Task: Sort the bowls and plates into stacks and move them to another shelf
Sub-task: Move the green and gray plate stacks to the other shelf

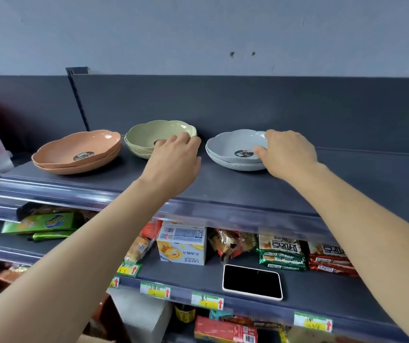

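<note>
Green bowls (149, 134) are gripped at the rim by left hand (173, 162), grey bowls (230, 144) by right hand (290, 152). Sorting appears done; the next move needs a level lift.

Top shelf (223, 184), three stacks in a row, well apart:
- Left stack (79, 152), at your 10 o'clock.
- Middle stack (149, 137), at your 12 o'clock, set further back. Your left hand (173, 159) lies on its 4 o'clock rim.
- Right stack (235, 149), at your 1 o'clock. Your right hand (290, 152) grips its 3 o'clock rim, thumb inside.

Lower shelf (198, 276), beneath:
- Flat boxes (42, 222) at 8 o'clock.
- Carton (181, 246) at 6 o'clock.
- Phone (251, 280) lying flat at the carton's 4 o'clock, near the front edge.
- Snack packets (282, 253) stacked behind the phone.
</note>
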Tool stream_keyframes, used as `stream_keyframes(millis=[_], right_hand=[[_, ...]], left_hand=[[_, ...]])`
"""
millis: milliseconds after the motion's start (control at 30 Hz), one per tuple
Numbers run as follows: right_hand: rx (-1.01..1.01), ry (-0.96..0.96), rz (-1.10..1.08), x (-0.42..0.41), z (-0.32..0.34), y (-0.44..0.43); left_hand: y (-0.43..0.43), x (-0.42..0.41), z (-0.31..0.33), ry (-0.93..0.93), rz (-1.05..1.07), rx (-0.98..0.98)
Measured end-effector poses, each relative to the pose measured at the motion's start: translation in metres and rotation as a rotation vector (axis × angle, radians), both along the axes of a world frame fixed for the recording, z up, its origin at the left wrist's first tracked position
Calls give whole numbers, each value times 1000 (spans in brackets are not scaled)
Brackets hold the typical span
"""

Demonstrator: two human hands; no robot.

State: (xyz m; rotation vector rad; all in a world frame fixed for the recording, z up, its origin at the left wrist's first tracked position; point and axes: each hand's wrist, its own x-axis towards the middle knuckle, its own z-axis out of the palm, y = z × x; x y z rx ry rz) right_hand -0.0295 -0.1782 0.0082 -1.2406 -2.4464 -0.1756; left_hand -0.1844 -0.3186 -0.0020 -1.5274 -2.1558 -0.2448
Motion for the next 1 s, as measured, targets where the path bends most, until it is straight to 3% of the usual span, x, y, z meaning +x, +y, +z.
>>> stream_keyframes(millis=[300,533,733,1000], right_hand=[[-284,105,-248,-33,-8,46],[-394,145,-312,-40,-8,65],[-442,229,-334,-39,-10,78],[-504,262,-349,-39,-5,82]], left_hand=[[47,-31,-9,-33,-89,-32],[82,-38,-15,-116,-151,-50],[100,-36,-19,-355,-84,-57],[111,-32,-14,-524,-36,-96]])
